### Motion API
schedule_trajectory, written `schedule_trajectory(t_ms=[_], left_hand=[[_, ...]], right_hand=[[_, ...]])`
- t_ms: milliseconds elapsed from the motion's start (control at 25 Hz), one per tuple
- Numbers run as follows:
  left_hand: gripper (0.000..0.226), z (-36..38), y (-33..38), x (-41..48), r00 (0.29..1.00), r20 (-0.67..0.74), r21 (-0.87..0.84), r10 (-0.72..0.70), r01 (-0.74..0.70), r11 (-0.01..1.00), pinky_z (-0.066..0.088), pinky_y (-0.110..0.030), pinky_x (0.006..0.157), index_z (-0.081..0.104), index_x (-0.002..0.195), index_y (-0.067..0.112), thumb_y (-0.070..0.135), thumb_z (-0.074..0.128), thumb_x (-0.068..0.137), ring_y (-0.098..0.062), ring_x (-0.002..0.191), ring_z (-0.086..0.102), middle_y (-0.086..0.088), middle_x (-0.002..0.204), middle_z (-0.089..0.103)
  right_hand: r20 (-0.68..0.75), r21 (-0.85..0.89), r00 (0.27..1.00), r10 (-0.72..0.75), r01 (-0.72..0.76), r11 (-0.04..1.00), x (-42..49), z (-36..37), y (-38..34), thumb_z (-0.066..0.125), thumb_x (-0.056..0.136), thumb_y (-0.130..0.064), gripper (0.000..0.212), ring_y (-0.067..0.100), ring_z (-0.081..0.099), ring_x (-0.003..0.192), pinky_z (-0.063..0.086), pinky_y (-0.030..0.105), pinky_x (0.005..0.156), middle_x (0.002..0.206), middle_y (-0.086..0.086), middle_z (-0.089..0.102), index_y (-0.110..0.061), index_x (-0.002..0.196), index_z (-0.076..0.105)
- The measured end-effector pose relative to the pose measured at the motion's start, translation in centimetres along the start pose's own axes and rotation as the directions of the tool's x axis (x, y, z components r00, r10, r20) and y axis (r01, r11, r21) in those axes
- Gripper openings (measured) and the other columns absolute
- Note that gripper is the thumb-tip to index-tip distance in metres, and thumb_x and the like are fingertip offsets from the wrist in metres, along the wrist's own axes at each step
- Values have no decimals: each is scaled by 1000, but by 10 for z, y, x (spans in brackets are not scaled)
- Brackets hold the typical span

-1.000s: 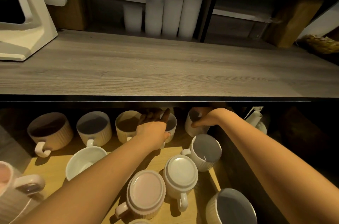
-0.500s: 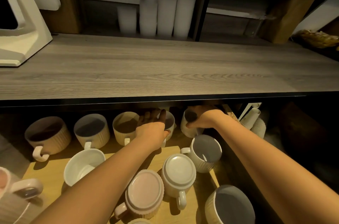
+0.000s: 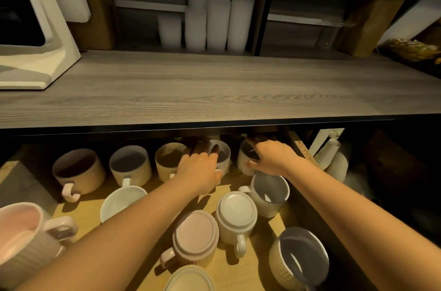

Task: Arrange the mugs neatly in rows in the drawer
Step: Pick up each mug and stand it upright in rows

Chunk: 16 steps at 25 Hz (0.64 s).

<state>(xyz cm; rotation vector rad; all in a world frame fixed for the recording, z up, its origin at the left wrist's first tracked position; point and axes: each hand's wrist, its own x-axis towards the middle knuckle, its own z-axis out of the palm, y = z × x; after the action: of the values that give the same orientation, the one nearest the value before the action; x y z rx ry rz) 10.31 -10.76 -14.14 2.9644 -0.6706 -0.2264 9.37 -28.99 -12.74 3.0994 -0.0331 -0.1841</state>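
Note:
An open wooden drawer [image 3: 81, 214] under the counter holds several ribbed mugs. Along its back stands a row: a tan mug [image 3: 78, 172], a second mug [image 3: 130, 166], a third [image 3: 168, 159], a pale mug [image 3: 223, 154] and a white mug [image 3: 245, 159]. My left hand [image 3: 200, 166] grips the pale mug, fingers over its rim. My right hand [image 3: 269, 157] holds the white mug by its rim at the back right. Nearer me lie two upside-down mugs, pink [image 3: 194, 238] and white [image 3: 236, 214], and upright ones [image 3: 270, 191], [image 3: 299, 258], [image 3: 121, 202].
A grey wood counter [image 3: 214, 90] overhangs the drawer's back. A white appliance [image 3: 35, 35] stands at its left, stacked white cups [image 3: 214, 16] behind. A pink mug [image 3: 21, 238] sits at the near left. Paper cups [image 3: 334, 159] lie right of the drawer.
Both hands stay at the back row. My right hand has shifted slightly left and down onto the white mug's rim. The view has tilted a little.

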Motion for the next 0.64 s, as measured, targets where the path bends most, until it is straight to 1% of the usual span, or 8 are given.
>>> schedule_trajectory(t_ms=[80, 160, 200, 280, 440, 520, 600, 640], left_hand=[[53, -14, -4, -20, 995, 34, 86, 93, -96, 992, 25, -43, 110, 27, 144, 19, 39, 40, 97, -26, 134, 36, -8, 147, 38], [52, -27, -12, -42, 984, 83, 115, 158, -167, 979, 24, -43, 111, 30, 144, 21, 41, 41, 96, -24, 136, 32, -5, 150, 35], [51, -32, -16, -54, 978, 101, 104, 180, -190, 976, 26, -43, 111, 32, 143, 23, 41, 41, 96, -24, 135, 33, -4, 149, 36], [51, -42, -26, -82, 973, 93, 84, 213, -221, 972, 29, -41, 109, 33, 142, 25, 42, 42, 96, -23, 134, 37, -3, 148, 39], [54, -57, -54, -129, 982, 55, 72, 180, -184, 980, 36, -37, 105, 31, 144, 28, 42, 46, 94, -20, 131, 42, 1, 147, 41], [56, -65, -74, -148, 990, 27, 64, 141, -142, 988, 37, -37, 105, 29, 143, 31, 44, 49, 92, -19, 131, 42, 3, 147, 41], [59, -71, -98, -164, 996, -9, 69, 90, -89, 994, 36, -37, 107, 27, 144, 32, 46, 49, 91, -18, 132, 41, 4, 148, 39], [59, -75, -110, -171, 998, -12, 70, 64, -63, 996, 36, -35, 107, 27, 144, 31, 45, 50, 91, -17, 131, 41, 4, 148, 39]], right_hand=[[-26, -69, 997, -79, 77, 995, -18, -8, -13, 52, 89, -44, 55, 27, 54, 112, 50, 36, 87, 126, 10, 56, -19, 137, 42], [-10, -82, 987, -163, 162, 983, -34, -21, -27, 50, 91, -43, 56, 28, 46, 124, 47, 38, 92, 139, 8, 47, -22, 141, 37], [5, -74, 981, -194, 194, 978, -42, -27, -35, 50, 91, -42, 54, 27, 47, 124, 47, 37, 90, 138, 8, 49, -22, 140, 39], [29, -57, 968, -249, 250, 967, -55, -34, -54, 49, 91, -43, 48, 24, 56, 113, 50, 33, 82, 127, 7, 57, -23, 135, 45], [88, -29, 945, -316, 319, 947, -76, -46, -98, 51, 92, -38, 40, 22, 61, 101, 55, 37, 84, 118, 5, 63, -23, 129, 48], [95, -9, 922, -376, 378, 926, -83, -50, -119, 50, 94, -35, 36, 21, 61, 99, 53, 31, 81, 116, 5, 64, -23, 128, 49], [85, 16, 897, -433, 434, 901, -84, -49, -140, 49, 94, -37, 41, 20, 61, 101, 50, 28, 78, 119, 4, 63, -23, 132, 47], [83, 31, 888, -453, 452, 891, -83, -47, -152, 49, 93, -39, 43, 20, 61, 102, 50, 27, 80, 120, 3, 63, -24, 133, 46]])
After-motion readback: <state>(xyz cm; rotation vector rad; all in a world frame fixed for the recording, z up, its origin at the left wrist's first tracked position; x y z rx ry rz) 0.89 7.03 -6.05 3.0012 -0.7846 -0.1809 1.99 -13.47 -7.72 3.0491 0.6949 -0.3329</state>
